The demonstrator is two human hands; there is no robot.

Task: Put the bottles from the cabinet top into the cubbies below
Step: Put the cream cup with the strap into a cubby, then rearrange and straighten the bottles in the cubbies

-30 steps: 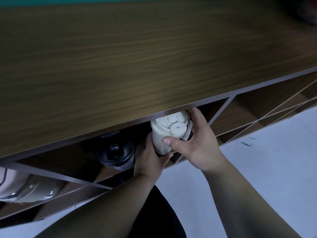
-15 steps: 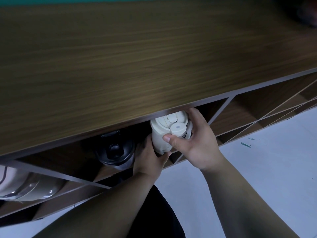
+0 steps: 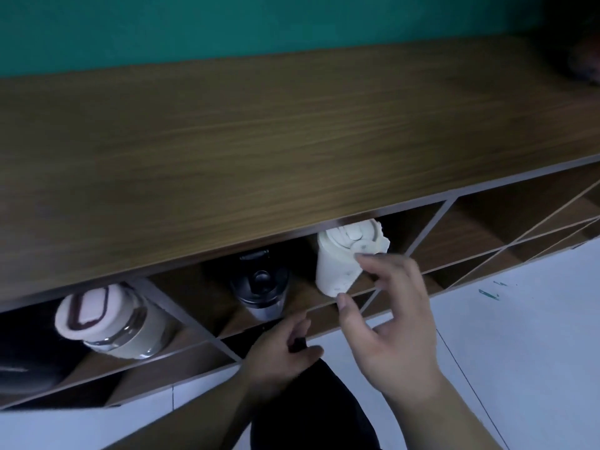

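Observation:
A cream bottle (image 3: pixel 337 258) stands upright in the top-row cubby under the wooden cabinet top (image 3: pixel 259 138). My right hand (image 3: pixel 393 313) hovers just in front of it, fingers spread, thumb and forefinger a little off its side. Lower and to the left, my left hand (image 3: pixel 279 349) is loosely curled at the cubby's front edge, holding nothing. A black-lidded bottle (image 3: pixel 263 284) stands in the same cubby, left of the cream one. A clear bottle with a cream lid (image 3: pixel 107 319) stands in the cubby further left.
Cubbies to the right (image 3: pixel 487 222) and in the lower rows hold nothing that I can see. A teal wall (image 3: pixel 227 24) rises behind the cabinet. A dark object (image 3: pixel 581 53) sits at the top's far right corner. Pale floor (image 3: pixel 519 336) lies below.
Both hands have let go of the cream bottle and pulled back from the cubby. The view has tilted up and pulled away, showing the wall and the left cubby.

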